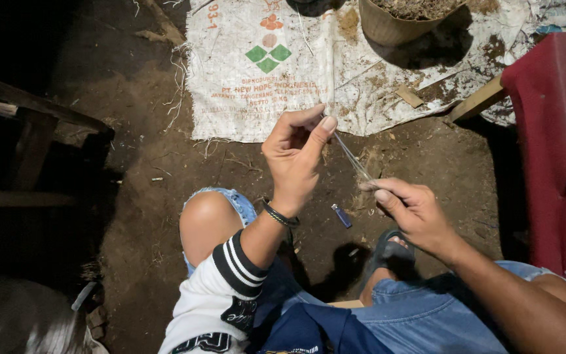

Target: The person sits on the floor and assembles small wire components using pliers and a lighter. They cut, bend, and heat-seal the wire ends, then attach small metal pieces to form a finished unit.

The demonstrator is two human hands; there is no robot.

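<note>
Head view shows us a thin clear strip [352, 159] stretched taut between both hands, slanting from upper left down to lower right. Our left hand [296, 151] pinches its upper end; our right hand [409, 211] pinches the lower end, above the dirt floor [158, 196].

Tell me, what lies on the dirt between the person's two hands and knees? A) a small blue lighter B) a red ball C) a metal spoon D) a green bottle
A: a small blue lighter lies on the dirt floor below the left hand and right hand, which stretch a thin strand between them.
</note>
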